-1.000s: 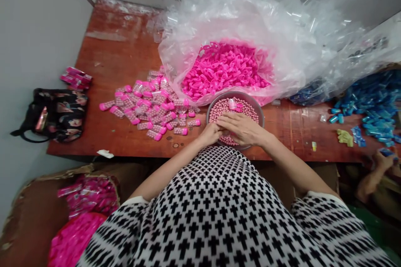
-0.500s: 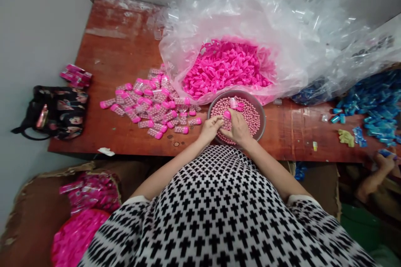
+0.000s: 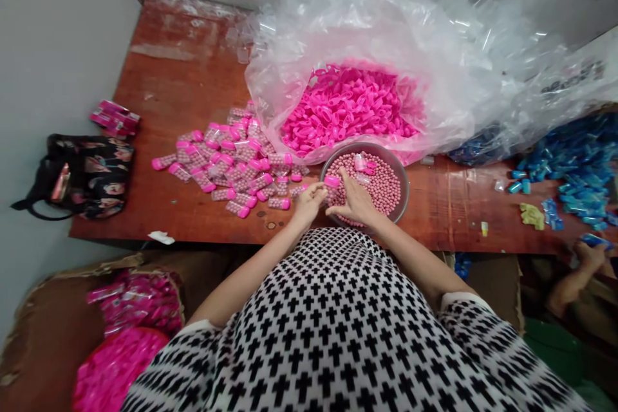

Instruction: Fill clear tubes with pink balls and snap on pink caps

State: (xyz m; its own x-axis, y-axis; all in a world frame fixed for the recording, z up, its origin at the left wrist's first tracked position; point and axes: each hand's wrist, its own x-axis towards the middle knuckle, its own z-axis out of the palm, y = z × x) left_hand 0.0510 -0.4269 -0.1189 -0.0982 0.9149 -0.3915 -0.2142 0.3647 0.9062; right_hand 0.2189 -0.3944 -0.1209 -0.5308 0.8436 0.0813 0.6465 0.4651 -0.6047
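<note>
My left hand (image 3: pixel 309 201) is at the left rim of a grey bowl (image 3: pixel 406 196), its fingers closed on a small clear bottle with a pink cap (image 3: pixel 331 181). The bottle's body is partly hidden by the fingers. Over the bowl, my right hand (image 3: pixel 357 201) has its thumb and fingers spread and holds nothing. Pink beads (image 3: pixel 386 187) fill much of the bowl. On the beads lie a clear bottle with a pink part (image 3: pixel 360 162) and a small pink plastic piece (image 3: pixel 370 168).
Capped bottles of beads (image 3: pixel 236 164) are heaped left of the bowl. Behind it, a plastic bag (image 3: pixel 434 45) holds pink pieces (image 3: pixel 347 106). A black floral bag (image 3: pixel 109 174) sits far left. Blue pieces (image 3: pixel 574 154) and another person's hand (image 3: pixel 589 257) are at the right.
My left hand has moved left with the pink-capped bottle, from over the beads to the bowl's left edge. My right hand has come off the bottle and its fingers have spread.
</note>
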